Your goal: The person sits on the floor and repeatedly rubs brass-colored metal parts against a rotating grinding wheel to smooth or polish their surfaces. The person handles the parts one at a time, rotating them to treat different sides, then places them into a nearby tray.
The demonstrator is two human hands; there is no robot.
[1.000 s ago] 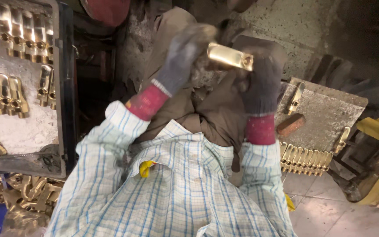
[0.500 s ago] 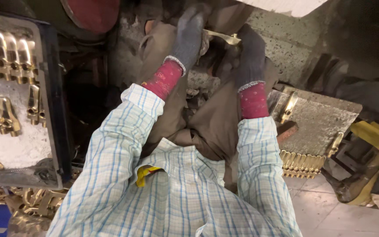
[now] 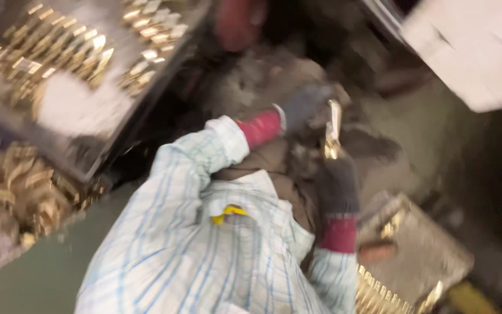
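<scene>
Brass, shiny and yellow, is what both hands are busy with. There is just one view, from the head, looking down, and it is very blurry.

The brass part (image 3: 332, 131) is long and thin and stands almost straight up, a bit past the middle of the picture toward 1 o'clock. The right hand (image 3: 337, 185) wears a dark grey glove with a red cuff. Its grip is closed around the bottom end of the part, so the part does not fall. The left hand (image 3: 303, 106), in the same kind of glove, sits at 10 o'clock from the part, just beside its top end. I cannot tell if this hand is closed on the part or only touching it. The gloves likely keep the fingers safe from rough metal.

Both arms have striped shirt (image 3: 204, 256) sleeves.

At 10 o'clock a dark tray (image 3: 117, 136) holds rows of brass pieces (image 3: 53, 46), lined up so they stay neat. At 8 o'clock more brass lies in a loose pile (image 3: 13, 186). At 4 o'clock a grey box (image 3: 431, 250) holds a few pieces, with another brass row (image 3: 379, 296) just below it. A pale sheet (image 3: 472, 46) is at 2 o'clock.
</scene>
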